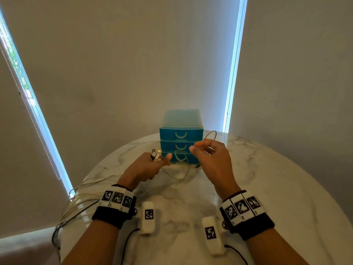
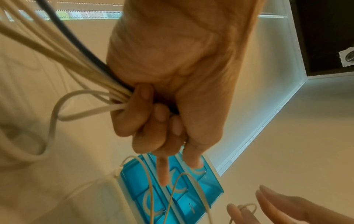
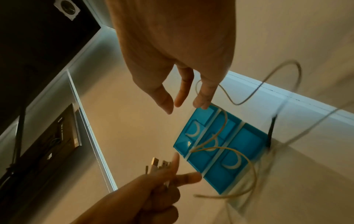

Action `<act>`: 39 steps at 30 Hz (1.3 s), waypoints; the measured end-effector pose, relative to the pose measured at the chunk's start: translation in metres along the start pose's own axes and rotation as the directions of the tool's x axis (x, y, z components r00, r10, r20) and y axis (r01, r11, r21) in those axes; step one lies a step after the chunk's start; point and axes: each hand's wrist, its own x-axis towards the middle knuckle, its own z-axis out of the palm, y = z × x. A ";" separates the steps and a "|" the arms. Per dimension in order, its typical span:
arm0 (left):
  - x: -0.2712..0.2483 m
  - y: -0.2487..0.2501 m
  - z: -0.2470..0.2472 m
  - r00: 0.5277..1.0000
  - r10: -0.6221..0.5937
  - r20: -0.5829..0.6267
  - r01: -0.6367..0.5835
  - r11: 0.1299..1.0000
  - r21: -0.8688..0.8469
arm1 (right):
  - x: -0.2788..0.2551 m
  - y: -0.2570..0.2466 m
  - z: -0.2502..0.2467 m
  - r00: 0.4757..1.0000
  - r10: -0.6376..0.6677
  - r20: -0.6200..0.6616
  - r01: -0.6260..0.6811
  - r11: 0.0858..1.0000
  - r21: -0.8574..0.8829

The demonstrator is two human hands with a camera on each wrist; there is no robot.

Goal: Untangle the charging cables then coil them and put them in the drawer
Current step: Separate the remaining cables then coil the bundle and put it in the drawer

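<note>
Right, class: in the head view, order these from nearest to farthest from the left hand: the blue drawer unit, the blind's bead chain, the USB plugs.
1. USB plugs: gripped in the left hand itself, sticking out above its fingers.
2. Blue drawer unit: just beyond the hand, straight ahead.
3. Bead chain: hanging far off to the left.

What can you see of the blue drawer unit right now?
The drawer unit is translucent blue plastic with a paler frosted top. It has three stacked drawers, each with a pale crescent handle, all looking shut. It stands upright toward the far side of the marble table. A thin pale cable loops in front of the lower drawers; contact is unclear. The left hand, gripping the cable bundle, and the right hand are in front, not touching it.
</note>
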 end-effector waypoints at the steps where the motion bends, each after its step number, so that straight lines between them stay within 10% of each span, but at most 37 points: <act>1: 0.000 0.000 0.000 1.000 -0.004 0.004 0.004 1.000 -0.031 | -0.001 0.000 0.002 1.000 0.017 0.020 -0.017 1.000 0.023; 9: -0.003 0.006 0.007 0.997 0.008 -0.080 -0.023 0.982 -0.189 | -0.006 -0.012 0.000 0.982 0.143 0.122 -0.170 0.953 0.250; 14: -0.007 0.011 -0.003 0.936 0.209 -0.282 -0.265 0.947 -0.180 | -0.006 -0.020 -0.016 0.941 0.193 0.278 -0.161 0.978 -0.131; 18: -0.020 0.024 -0.008 0.925 0.376 -0.054 -0.380 0.918 -0.114 | 0.006 -0.021 -0.025 0.953 0.223 0.206 -0.234 0.972 0.034; 24: -0.028 0.033 -0.002 0.806 0.424 0.412 -0.464 0.886 -0.004 | 0.001 -0.010 -0.013 0.750 0.423 0.509 -0.579 0.791 0.196; 27: -0.031 0.040 0.000 0.762 0.382 0.522 -0.458 0.889 0.019 | 0.010 -0.013 -0.024 0.804 0.383 0.455 -0.587 0.633 0.505; 33: -0.026 0.032 -0.003 0.823 0.324 0.467 -0.405 0.911 0.083 | 0.041 -0.004 -0.070 0.907 0.379 0.182 -0.310 0.313 0.898; 39: -0.016 0.014 -0.010 0.925 0.224 0.308 -0.262 0.961 0.087 | 0.046 0.012 -0.091 0.839 0.526 -0.137 -0.128 0.436 0.891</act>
